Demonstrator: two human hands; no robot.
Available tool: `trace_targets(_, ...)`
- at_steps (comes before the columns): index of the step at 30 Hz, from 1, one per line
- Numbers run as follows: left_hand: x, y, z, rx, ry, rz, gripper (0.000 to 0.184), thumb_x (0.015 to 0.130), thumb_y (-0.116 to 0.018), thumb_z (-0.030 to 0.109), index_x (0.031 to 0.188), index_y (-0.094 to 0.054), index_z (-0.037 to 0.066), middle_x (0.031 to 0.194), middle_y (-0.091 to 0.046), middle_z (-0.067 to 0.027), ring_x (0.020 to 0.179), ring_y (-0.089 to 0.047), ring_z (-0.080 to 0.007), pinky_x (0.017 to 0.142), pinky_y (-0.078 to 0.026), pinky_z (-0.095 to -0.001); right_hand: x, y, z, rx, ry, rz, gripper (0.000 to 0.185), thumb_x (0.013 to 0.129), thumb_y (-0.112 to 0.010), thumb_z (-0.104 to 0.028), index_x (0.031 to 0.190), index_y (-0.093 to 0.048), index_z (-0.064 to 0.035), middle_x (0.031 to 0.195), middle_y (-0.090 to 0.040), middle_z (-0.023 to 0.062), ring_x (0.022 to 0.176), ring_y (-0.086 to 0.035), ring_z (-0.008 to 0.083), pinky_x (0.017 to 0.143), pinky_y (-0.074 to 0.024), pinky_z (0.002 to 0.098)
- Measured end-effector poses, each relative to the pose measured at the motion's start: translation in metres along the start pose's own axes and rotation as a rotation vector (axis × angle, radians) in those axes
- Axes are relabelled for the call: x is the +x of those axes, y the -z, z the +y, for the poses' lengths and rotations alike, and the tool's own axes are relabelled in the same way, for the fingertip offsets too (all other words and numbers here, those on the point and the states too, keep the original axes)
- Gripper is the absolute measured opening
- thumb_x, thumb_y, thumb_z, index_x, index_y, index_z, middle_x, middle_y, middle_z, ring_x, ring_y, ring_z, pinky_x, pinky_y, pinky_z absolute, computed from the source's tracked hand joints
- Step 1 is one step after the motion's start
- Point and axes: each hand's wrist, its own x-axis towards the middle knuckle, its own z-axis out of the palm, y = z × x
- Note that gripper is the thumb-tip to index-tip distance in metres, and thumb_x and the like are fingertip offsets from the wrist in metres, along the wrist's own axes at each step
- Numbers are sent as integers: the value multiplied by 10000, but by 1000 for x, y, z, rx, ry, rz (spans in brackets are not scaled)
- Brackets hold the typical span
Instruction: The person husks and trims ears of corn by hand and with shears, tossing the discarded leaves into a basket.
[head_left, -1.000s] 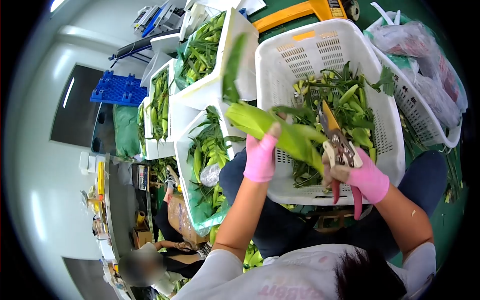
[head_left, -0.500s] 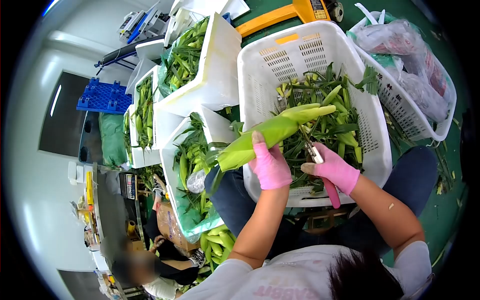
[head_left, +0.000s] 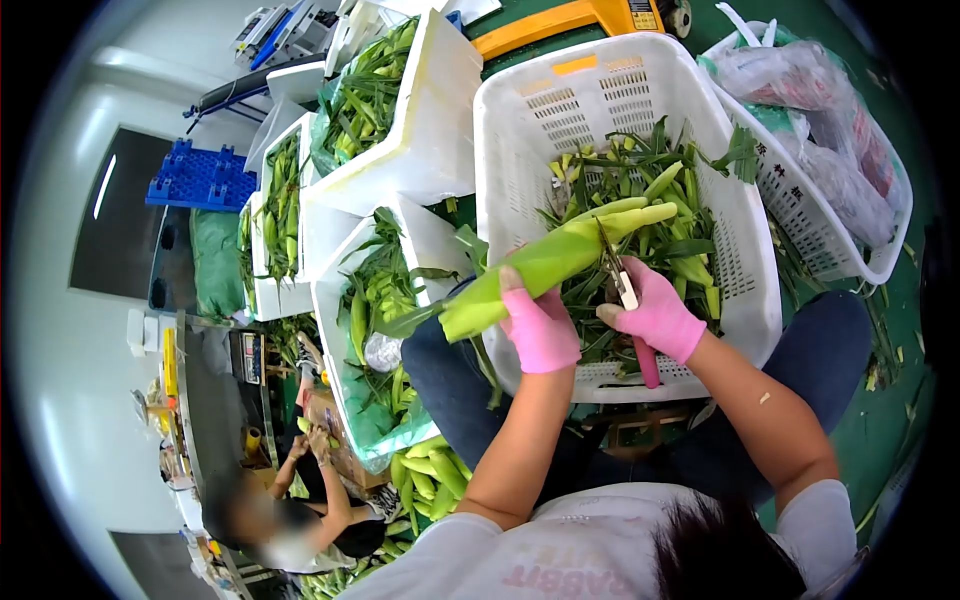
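My left hand (head_left: 541, 328), in a pink fingerless glove, is wrapped round a green ear of corn (head_left: 545, 262) in its husk. The ear lies slantwise above the basket, its stalk end to the upper right. In my gloved right hand (head_left: 662, 314) is a pair of pruning shears (head_left: 648, 364) with a pink handle. Their dark blades are at the ear's stalk end; whether they have cut in I cannot tell. Below, the white slotted basket (head_left: 735, 235) between my knees holds cut husks, leaves and stalk ends.
Foam boxes (head_left: 440, 125) of corn stand to the left. Husked ears (head_left: 435, 475) are piled by my left knee. At the right is another white basket (head_left: 800, 215) with plastic bags. A co-worker (head_left: 290, 520) sits at lower left. A yellow pallet jack (head_left: 545, 25) is at the back.
The shears have risen, and their blades have come up to the ear's stalk end. The ear has tilted slightly. The co-worker's hands have come up together, holding something green.
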Motion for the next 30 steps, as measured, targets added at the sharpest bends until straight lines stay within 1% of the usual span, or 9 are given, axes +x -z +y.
trace_targets(4, 23, -4, 21, -246, 334, 135, 609, 1011, -485, 599, 1324, -544, 81, 1311, -586, -117, 1221, -563, -297, 1096, -456, -472, -10, -5, -2, -180, 77, 21, 540, 755, -802, -226, 1173, -582, 36, 919, -646, 123, 801, -618, 197, 788, -527, 341)
trace_targets(7, 42, 11, 39, -277, 600, 49, 631, 999, -378, 671, 1210, -598, 119, 1159, -644, -74, 1096, -613, -284, 985, -507, -455, -35, -4, -41, 303, -179, -500, 369, 795, -732, -125, 1120, -597, -14, 809, -631, 41, 702, -632, 147, 597, -530, 286)
trace_targets(11, 34, 26, 20, -475, 345, -667, 467, 1069, -405, 509, 1246, -552, 103, 1164, -639, -120, 1003, -657, -280, 882, -556, -426, -58, -1, -42, 727, -322, -899, 555, 724, -773, -249, 1152, -594, 53, 802, -617, 107, 708, -634, 255, 660, -547, 411)
trace_targets(14, 7, 28, 47, -423, 288, -480, 529, 1006, -507, 562, 1272, -578, 110, 1181, -648, -79, 1008, -639, -204, 815, -533, -305, -50, 17, -31, 1150, -256, -1111, 686, 702, -829, -416, 1136, -584, 55, 792, -593, 142, 665, -615, 332, 655, -540, 524)
trace_targets(16, 7, 21, 78, -543, 654, -439, 646, 951, -541, 654, 1309, -589, 118, 1211, -655, -74, 1022, -640, -194, 821, -546, -304, -47, 27, -45, 955, -180, -949, 722, 727, -814, -421, 1181, -550, 76, 795, -591, 122, 663, -618, 302, 622, -555, 469)
trace_targets(19, 11, 27, 67, -608, 1095, -360, 833, 878, -481, 822, 1358, -575, 148, 1291, -643, -106, 1156, -630, -315, 999, -472, -608, -42, 24, -58, 774, -29, -581, 674, 724, -774, -290, 1230, -540, 87, 829, -616, 118, 753, -656, 286, 599, -579, 378)
trace_targets(24, 10, 81, 5, -321, 1078, -227, 717, 947, -644, 586, 1396, -522, 41, 1226, -647, -135, 1096, -648, -294, 936, -564, -462, -27, 36, -47, 553, -43, -499, 635, 720, -743, -249, 1257, -548, 28, 894, -644, 97, 833, -660, 264, 749, -578, 423)
trace_targets(27, -1, 72, 18, -208, 866, -206, 687, 958, -641, 556, 1410, -516, 54, 1267, -641, -112, 1140, -635, -274, 999, -538, -434, -14, 38, -66, 921, -36, -166, 579, 910, -687, -477, 1257, -557, -32, 1031, -630, 93, 962, -634, 273, 901, -533, 460)
trace_targets(30, -11, 78, 31, -186, 788, -197, 694, 951, -646, 561, 1433, -510, 81, 1327, -622, -98, 1212, -603, -256, 1059, -495, -428, 5, 58, -26, 1144, -237, 317, 401, 979, -573, -439, 1214, -603, -116, 951, -642, 53, 958, -633, 272, 876, -531, 554)
